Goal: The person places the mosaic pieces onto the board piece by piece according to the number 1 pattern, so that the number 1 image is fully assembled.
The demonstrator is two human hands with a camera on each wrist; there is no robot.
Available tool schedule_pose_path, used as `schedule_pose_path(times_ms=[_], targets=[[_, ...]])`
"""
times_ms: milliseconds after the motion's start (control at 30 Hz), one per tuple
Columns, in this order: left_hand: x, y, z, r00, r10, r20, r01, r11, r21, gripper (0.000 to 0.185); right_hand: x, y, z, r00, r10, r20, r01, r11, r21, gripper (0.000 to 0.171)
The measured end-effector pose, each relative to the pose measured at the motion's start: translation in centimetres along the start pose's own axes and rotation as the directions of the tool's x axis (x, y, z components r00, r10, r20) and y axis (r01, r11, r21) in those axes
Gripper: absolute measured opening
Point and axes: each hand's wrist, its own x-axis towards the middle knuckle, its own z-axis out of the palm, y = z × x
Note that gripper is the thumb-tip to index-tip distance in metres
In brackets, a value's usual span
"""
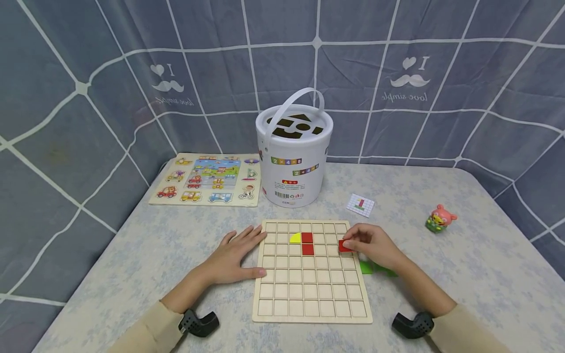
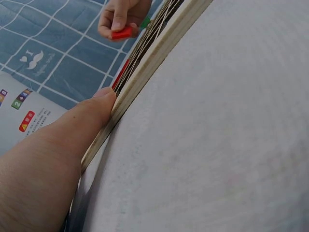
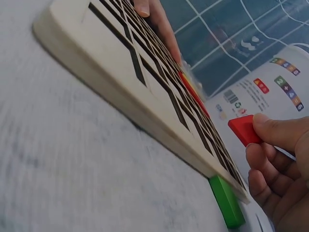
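Observation:
My right hand [image 1: 375,245] pinches a red square block [image 1: 344,246] between thumb and fingers, over the right side of a wooden grid board [image 1: 312,314]. In the right wrist view, the red block [image 3: 244,129] is raised above the board. My left hand [image 1: 231,260] lies spread at the board's left edge, its thumb and fingertips touching the rim. On the grid, a yellow quarter-circle piece [image 1: 295,238] sits left of a red square [image 1: 306,238], with another red square [image 1: 307,250] directly below that one. Green pieces [image 1: 366,267] lie by the board's right edge, partly under my right hand.
A small pattern card [image 1: 360,205] lies behind the board. Farther back stand a white bucket [image 1: 293,166] with shaped holes in its lid and a vehicle picture puzzle [image 1: 207,180]. A pink and green bear figurine [image 1: 440,218] is at the right.

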Motion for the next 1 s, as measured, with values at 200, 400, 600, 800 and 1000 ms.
schedule_pose_path(times_ms=[200, 400, 600, 800, 1000], targets=[[0.1, 0.0, 0.1, 1.000, -0.006, 0.006, 0.006, 1.000, -0.006, 0.090, 0.4, -0.3, 0.9, 0.998, -0.044, 0.041, 0.043, 0.999, 0.012, 0.010], [0.1, 0.0, 0.0, 1.000, -0.006, 0.003, 0.006, 1.000, -0.003, 0.090, 0.8, -0.4, 1.9, 0.995, -0.071, 0.066, 0.071, 0.997, 0.012, 0.008], [0.1, 0.0, 0.1, 1.000, -0.017, 0.009, 0.017, 1.000, -0.004, 0.091, 1.0, -0.4, 2.7, 0.994, -0.066, 0.082, 0.068, 0.998, -0.016, 0.009], [0.1, -0.2, 0.2, 1.000, -0.026, 0.010, 0.025, 1.000, 0.009, 0.091, 1.1, -0.6, 3.3, 0.996, -0.037, 0.080, 0.040, 0.998, -0.039, 0.009], [0.1, -0.3, 0.2, 1.000, -0.029, 0.013, 0.029, 1.000, 0.003, 0.091, 1.2, -1.0, 3.9, 0.994, -0.035, 0.099, 0.037, 0.999, -0.015, 0.008]])
